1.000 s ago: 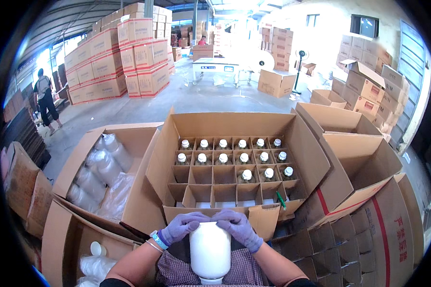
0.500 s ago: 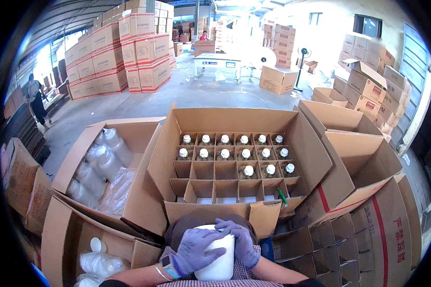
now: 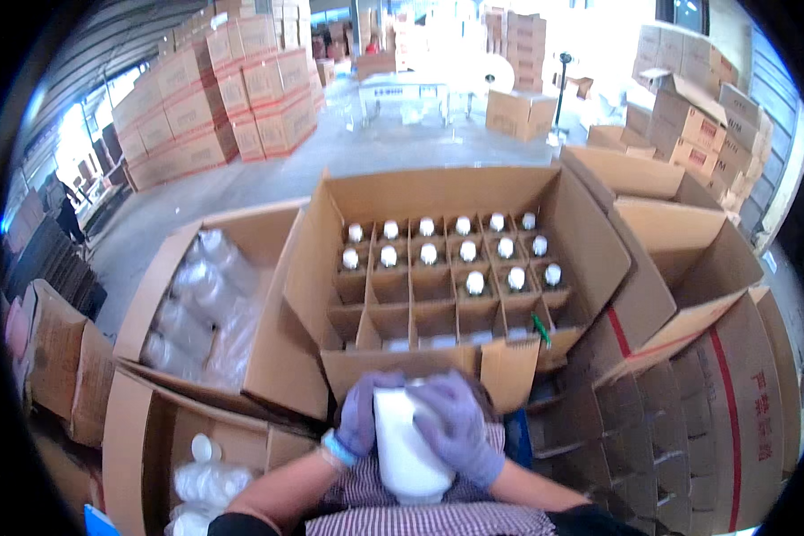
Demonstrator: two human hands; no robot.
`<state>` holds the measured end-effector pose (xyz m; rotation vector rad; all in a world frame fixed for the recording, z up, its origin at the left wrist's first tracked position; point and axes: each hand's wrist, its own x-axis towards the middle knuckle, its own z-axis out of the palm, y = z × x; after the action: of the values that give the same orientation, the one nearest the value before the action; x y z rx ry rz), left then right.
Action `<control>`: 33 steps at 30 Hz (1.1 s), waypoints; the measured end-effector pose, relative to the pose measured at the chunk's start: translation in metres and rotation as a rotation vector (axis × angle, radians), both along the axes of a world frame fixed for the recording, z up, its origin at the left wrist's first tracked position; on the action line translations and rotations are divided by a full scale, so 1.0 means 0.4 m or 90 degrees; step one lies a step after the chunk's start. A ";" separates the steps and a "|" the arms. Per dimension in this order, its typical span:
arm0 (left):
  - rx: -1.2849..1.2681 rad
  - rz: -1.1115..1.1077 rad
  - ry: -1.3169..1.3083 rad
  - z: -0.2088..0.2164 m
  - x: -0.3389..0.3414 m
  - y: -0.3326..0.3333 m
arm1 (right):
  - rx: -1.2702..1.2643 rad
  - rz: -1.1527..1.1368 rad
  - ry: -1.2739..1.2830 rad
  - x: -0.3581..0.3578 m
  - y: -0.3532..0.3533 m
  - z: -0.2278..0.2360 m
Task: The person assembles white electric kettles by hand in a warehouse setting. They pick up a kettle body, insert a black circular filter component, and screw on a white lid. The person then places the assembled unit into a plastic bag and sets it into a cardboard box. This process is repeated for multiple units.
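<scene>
A white, smooth, roughly cylindrical container (image 3: pixel 406 456) stands tilted in my lap, against a checked garment. My left hand (image 3: pixel 359 413), in a purple-grey glove, is closed around its upper left side. On its upper right, my right hand (image 3: pixel 460 427), gloved alike, wraps over the top edge and presses on the side. Both hands hide the top of the container. Just ahead is an open carton (image 3: pixel 438 186) with cardboard dividers. White-capped bottles (image 3: pixel 429 254) fill its two far rows and the right half of the third row; a green object (image 3: pixel 542 329) lies at its near right.
On the left, one open carton (image 3: pixel 272 357) holds clear plastic-wrapped items (image 3: pixel 192 295). A nearer one (image 3: pixel 129 447) has a white cup-like piece (image 3: pixel 205 448) and wrapped white pieces. Open cartons (image 3: pixel 688 232) and cardboard dividers (image 3: pixel 652 447) crowd my right. Stacked boxes (image 3: pixel 268 89) stand beyond.
My left hand has moved from the container's front to its left side. My right hand has come over its front right. The view has tilted, and the container leans more.
</scene>
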<state>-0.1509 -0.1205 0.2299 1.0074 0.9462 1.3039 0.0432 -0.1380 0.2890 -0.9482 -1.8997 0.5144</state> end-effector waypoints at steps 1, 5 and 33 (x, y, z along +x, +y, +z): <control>0.171 -0.001 0.233 0.010 -0.020 -0.021 | -0.025 0.024 0.052 0.007 -0.011 -0.021; 0.200 0.010 0.302 0.061 0.005 -0.073 | -0.212 0.002 0.275 0.041 -0.014 -0.108; 0.120 -0.102 0.189 -0.031 0.001 0.013 | -0.348 0.014 0.241 0.070 0.032 -0.125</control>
<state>-0.1505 -0.1155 0.2175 1.4222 0.9537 1.1433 0.0711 -0.1253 0.2391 -1.0783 -1.4495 1.1772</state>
